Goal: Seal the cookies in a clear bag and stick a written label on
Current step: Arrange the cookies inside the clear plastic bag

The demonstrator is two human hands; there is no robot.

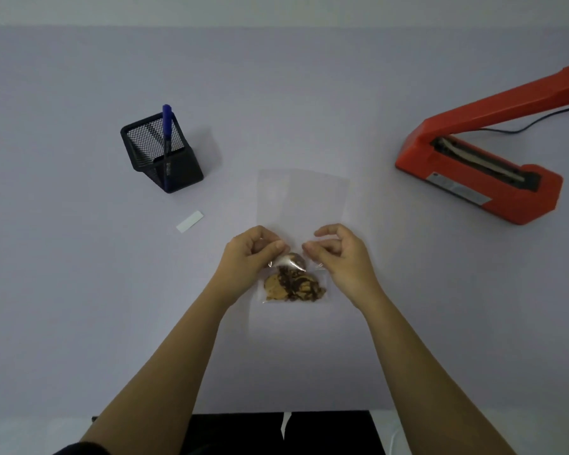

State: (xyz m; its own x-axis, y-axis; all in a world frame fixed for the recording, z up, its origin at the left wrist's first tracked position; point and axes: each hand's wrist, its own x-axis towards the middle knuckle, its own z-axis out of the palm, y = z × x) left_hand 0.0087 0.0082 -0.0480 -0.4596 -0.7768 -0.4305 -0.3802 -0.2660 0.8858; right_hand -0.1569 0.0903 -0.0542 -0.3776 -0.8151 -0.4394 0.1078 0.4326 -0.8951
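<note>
A small clear packet of brown cookies lies on the table in front of me. My left hand pinches the packet's upper left corner, and my right hand pinches its upper right corner. Just beyond them a larger clear bag lies flat on the pale table. A white blank label rests to the left. A blue pen stands in a black mesh holder at the back left.
An orange heat sealer with its arm raised sits at the right, its black cable trailing off behind it. The table's near edge runs along the bottom of the view.
</note>
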